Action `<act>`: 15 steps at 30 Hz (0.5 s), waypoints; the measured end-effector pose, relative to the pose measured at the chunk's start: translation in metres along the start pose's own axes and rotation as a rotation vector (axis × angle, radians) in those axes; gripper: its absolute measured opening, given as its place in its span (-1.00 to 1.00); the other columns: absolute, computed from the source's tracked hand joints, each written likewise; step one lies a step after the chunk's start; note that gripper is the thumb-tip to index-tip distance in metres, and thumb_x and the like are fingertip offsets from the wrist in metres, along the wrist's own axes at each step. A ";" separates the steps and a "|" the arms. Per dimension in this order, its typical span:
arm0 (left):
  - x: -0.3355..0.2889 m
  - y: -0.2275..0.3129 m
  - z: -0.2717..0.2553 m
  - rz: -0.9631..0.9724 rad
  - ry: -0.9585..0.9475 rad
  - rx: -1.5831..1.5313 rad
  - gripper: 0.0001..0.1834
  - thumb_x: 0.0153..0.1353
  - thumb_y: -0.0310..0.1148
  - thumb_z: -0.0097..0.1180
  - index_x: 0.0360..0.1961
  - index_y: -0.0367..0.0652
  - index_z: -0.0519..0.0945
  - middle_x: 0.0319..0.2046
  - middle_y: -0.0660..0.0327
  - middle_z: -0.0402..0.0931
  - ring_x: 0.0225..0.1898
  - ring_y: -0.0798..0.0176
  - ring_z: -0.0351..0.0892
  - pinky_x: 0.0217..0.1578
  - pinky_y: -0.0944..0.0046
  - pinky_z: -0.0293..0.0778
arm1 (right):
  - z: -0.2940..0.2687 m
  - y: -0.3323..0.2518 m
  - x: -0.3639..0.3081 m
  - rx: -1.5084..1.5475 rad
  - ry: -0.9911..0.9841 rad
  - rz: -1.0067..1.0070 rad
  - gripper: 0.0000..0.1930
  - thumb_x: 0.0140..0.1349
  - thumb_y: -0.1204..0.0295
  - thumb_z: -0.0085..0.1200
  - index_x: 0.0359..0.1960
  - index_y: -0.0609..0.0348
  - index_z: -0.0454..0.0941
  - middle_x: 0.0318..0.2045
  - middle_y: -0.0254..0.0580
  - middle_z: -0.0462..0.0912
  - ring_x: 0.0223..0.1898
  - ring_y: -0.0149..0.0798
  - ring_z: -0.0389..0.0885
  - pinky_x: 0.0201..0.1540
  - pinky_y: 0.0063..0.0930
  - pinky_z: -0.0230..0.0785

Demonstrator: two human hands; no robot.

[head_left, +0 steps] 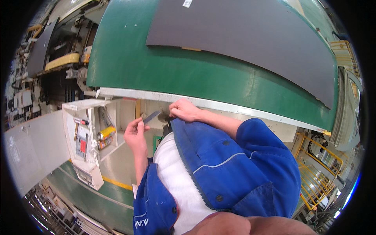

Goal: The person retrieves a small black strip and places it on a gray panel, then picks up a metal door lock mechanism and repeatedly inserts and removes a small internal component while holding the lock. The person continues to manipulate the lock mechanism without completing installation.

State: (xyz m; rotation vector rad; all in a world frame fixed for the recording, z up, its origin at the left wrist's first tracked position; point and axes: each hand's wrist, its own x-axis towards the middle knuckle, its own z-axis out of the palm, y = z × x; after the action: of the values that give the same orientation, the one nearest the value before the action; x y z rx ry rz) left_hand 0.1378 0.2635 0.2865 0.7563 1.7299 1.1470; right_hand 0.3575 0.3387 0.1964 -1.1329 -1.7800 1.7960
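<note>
My left hand (135, 132) is raised in front of my body, thumb and fingers pinching one end of a flat, dark grey, blade-like strip (152, 116). The strip points up and to the right, toward my other hand; its exact kind does not show. Close to the pale front edge of the green table, my right hand (185, 111) is closed, its fingers curled. Something dark (167, 121) lies just below that hand, by my jacket, and I cannot make out whether the fingers hold it. The two hands are apart.
A large dark grey panel (235, 35) lies on the green table (121, 66). At left, an open white cabinet (84, 103) holds spray cans (105, 133) and small tools. Yellow railings (309, 180) stand at right, machinery (58, 82) at far left.
</note>
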 end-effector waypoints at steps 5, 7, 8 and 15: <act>0.006 -0.002 0.004 -0.082 -0.059 -0.079 -0.77 0.32 -0.56 0.09 -0.03 -0.44 0.56 -0.31 0.08 0.63 -0.33 0.28 0.68 -0.18 0.29 0.64 | -0.008 -0.008 -0.001 -0.030 0.046 -0.068 -0.74 0.09 0.41 0.06 -0.20 0.24 0.61 -0.43 -0.08 0.69 -0.37 -0.22 0.68 -0.22 -0.31 0.53; 0.009 0.000 0.007 -0.104 -0.100 -0.137 -0.73 0.29 -0.58 0.12 -0.01 -0.49 0.54 -0.27 0.02 0.65 -0.28 0.22 0.70 -0.12 0.25 0.65 | -0.011 -0.011 -0.004 0.004 0.160 -0.258 -0.56 0.01 0.52 0.08 0.02 0.18 0.51 -0.34 -0.09 0.69 -0.31 -0.17 0.71 -0.16 -0.32 0.56; 0.010 0.001 0.009 -0.119 -0.100 -0.075 -0.72 0.28 -0.58 0.14 -0.01 -0.49 0.54 -0.27 0.01 0.65 -0.27 0.22 0.70 -0.12 0.25 0.65 | -0.013 -0.013 -0.005 0.025 0.214 -0.289 -0.63 0.03 0.50 0.08 -0.05 0.21 0.56 -0.36 -0.08 0.69 -0.32 -0.20 0.70 -0.19 -0.33 0.55; 0.021 0.017 0.037 -0.064 -0.274 0.075 -0.79 0.22 -0.57 0.22 -0.14 -0.46 0.59 -0.38 0.09 0.65 -0.37 0.28 0.68 -0.27 0.34 0.62 | -0.042 -0.025 -0.014 0.085 0.218 -0.163 -0.53 0.21 0.01 0.19 -0.19 0.22 0.68 -0.24 -0.06 0.75 -0.31 -0.22 0.72 -0.20 -0.32 0.55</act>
State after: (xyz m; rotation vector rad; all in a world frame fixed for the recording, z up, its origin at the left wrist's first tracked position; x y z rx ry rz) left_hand 0.1629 0.3013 0.2890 0.8556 1.5615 0.8945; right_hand 0.3905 0.3586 0.2289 -1.0725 -1.6053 1.5738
